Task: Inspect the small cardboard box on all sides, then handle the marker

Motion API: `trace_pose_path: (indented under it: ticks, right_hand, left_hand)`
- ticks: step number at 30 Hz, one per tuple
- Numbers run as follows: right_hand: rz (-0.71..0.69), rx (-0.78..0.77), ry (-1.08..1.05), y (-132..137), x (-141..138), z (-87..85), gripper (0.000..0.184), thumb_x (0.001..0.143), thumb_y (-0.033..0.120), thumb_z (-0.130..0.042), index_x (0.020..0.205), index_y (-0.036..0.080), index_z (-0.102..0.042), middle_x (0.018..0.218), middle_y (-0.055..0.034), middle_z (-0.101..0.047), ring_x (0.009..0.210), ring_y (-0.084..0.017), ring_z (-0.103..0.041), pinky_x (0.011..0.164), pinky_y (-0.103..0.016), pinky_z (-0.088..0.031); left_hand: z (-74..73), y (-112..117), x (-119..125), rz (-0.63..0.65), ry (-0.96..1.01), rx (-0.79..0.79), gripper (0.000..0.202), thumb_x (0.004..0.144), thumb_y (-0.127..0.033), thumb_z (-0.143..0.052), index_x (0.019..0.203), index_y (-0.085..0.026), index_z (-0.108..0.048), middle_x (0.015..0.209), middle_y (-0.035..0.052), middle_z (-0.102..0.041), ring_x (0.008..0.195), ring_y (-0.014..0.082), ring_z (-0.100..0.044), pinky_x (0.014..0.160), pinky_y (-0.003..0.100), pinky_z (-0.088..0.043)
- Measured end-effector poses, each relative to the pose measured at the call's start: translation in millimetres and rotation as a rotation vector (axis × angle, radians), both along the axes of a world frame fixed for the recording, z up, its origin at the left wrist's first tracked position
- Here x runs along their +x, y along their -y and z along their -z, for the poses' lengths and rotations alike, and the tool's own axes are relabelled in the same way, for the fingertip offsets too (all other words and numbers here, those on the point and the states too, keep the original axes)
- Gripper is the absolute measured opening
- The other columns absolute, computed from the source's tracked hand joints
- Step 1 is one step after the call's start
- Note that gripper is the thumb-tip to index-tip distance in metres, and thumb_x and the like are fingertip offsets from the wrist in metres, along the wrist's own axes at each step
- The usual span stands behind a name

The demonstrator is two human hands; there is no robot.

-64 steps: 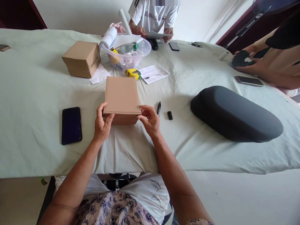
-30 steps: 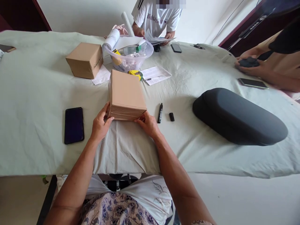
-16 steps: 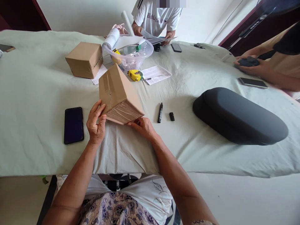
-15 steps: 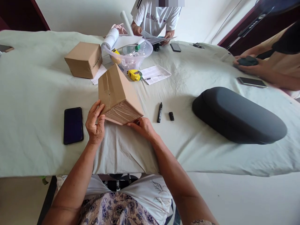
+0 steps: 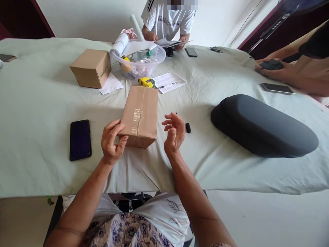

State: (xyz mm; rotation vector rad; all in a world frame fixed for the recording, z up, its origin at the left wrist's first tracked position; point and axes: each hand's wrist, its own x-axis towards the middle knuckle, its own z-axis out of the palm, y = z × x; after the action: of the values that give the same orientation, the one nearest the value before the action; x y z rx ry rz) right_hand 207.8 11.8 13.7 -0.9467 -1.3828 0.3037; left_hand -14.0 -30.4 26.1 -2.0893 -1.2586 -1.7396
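A taped cardboard box (image 5: 144,108) rests on the cloth-covered table in front of me. My left hand (image 5: 112,141) grips its near left corner, fingers on the top edge and thumb against the near side. To the right of the box, my right hand (image 5: 174,133) is raised and apart from it, fingers spread and curved, holding nothing. That hand hides nearly all of a black marker. The marker's black cap (image 5: 188,128) lies just beyond my right fingers. Left of my left hand is a dark smartphone (image 5: 80,140).
Behind the box are a yellow tape measure (image 5: 146,82), a printed sheet with a pen (image 5: 171,82), a filled plastic basin (image 5: 156,58) and a second cardboard box (image 5: 89,67). A dark padded seat (image 5: 264,127) lies right. Two other people are at the table's far side and right.
The box has come down from a tilted, turned pose to rest on the table, its taped top facing up. My right hand has let go and moved right; my left hand stays on it.
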Motion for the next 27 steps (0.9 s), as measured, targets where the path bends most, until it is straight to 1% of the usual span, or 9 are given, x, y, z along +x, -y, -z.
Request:
trace_pose_path:
  ticks: [2,4,6,8,11,15,19,23,27]
  right_hand:
    - [0.015,0.155,0.115,9.7,-9.3,-4.7,0.055,0.094,0.068,-0.043,0.129,0.027,-0.056,0.116,-0.0107,-0.063,0.097,-0.025,-0.065,0.073,-0.04,-0.055]
    - [0.05,0.216,0.243,18.1,-18.9,-9.0,0.055,0.091,0.069,-0.05,0.126,0.027,-0.057,0.119,-0.0112,-0.061,0.108,-0.029,-0.062,0.086,-0.048,-0.054]
    - [0.077,0.201,0.29,23.9,-26.7,-12.2,0.048,0.09,0.066,-0.056,0.119,0.027,-0.057,0.118,-0.0105,-0.06,0.111,-0.03,-0.06,0.094,-0.052,-0.052]
    - [0.075,0.152,0.264,26.7,-31.2,-13.6,0.043,0.088,0.063,-0.061,0.111,0.027,-0.056,0.117,-0.01,-0.059,0.111,-0.03,-0.059,0.097,-0.054,-0.05]
    - [0.044,0.071,0.215,26.7,-31.9,-12.4,0.044,0.085,0.065,-0.064,0.107,0.028,-0.055,0.118,-0.0108,-0.059,0.114,-0.031,-0.057,0.101,-0.056,-0.048]
    - [0.001,0.052,0.2,23.7,-28.5,-10.1,0.046,0.088,0.069,-0.055,0.11,0.028,-0.057,0.12,-0.0116,-0.059,0.116,-0.033,-0.057,0.103,-0.058,-0.047]
    - [0.006,0.07,0.224,22.0,-25.6,-11.0,0.036,0.097,0.059,-0.045,0.111,0.028,-0.058,0.122,-0.0118,-0.06,0.118,-0.031,-0.059,0.101,-0.055,-0.051]
    - [-0.011,0.065,0.213,20.7,-22.3,-9.2,0.035,0.101,0.049,-0.034,0.112,0.028,-0.06,0.124,-0.0107,-0.062,0.121,-0.029,-0.06,0.104,-0.055,-0.051]
    - [-0.082,0.035,0.048,17.9,-21.6,-4.4,0.031,0.1,0.044,-0.04,0.121,0.029,-0.058,0.128,-0.0108,-0.061,0.127,-0.029,-0.057,0.103,-0.052,-0.051]
  left_hand:
    - [0.9,2.8,8.1,-0.015,0.004,-0.004,0.032,0.096,-0.034,-0.06,0.126,-0.022,-0.059,0.123,0.0124,-0.064,0.113,0.0233,-0.063,0.096,0.039,-0.051]
    - [1.3,5.1,16.5,-0.023,0.014,-0.009,0.033,0.095,-0.037,-0.061,0.125,-0.022,-0.056,0.123,0.0123,-0.062,0.112,0.0237,-0.062,0.096,0.04,-0.05]
    - [1.2,6.6,23.7,-0.023,0.03,-0.012,0.034,0.095,-0.041,-0.061,0.123,-0.023,-0.055,0.121,0.0119,-0.058,0.109,0.0237,-0.06,0.094,0.041,-0.05]
    - [0.6,7.1,28.8,-0.025,0.051,-0.015,0.034,0.094,-0.044,-0.062,0.121,-0.023,-0.055,0.119,0.0111,-0.056,0.107,0.0236,-0.059,0.093,0.04,-0.05]
    - [-0.2,6.9,31.2,-0.055,0.062,-0.032,0.033,0.093,-0.045,-0.063,0.117,-0.024,-0.055,0.115,0.0102,-0.055,0.106,0.0236,-0.058,0.092,0.04,-0.049]
    - [-0.2,6.2,28.6,-0.087,0.031,-0.063,0.03,0.094,-0.046,-0.06,0.114,-0.024,-0.056,0.114,0.0102,-0.055,0.105,0.0243,-0.059,0.092,0.041,-0.05]
    - [-2.2,6.5,26.9,-0.026,0.06,-0.041,0.026,0.096,-0.039,-0.058,0.117,-0.024,-0.058,0.116,0.0102,-0.056,0.106,0.0233,-0.058,0.094,0.039,-0.048]
    - [-1.4,7.6,26.6,0.025,0.094,-0.039,0.025,0.098,-0.034,-0.055,0.119,-0.023,-0.059,0.117,0.0102,-0.057,0.108,0.0229,-0.057,0.095,0.039,-0.047]
    - [7.5,6.6,26.0,0.083,0.232,-0.113,0.033,0.1,-0.042,-0.049,0.126,-0.023,-0.059,0.119,0.011,-0.058,0.104,0.0212,-0.059,0.083,0.033,-0.05]
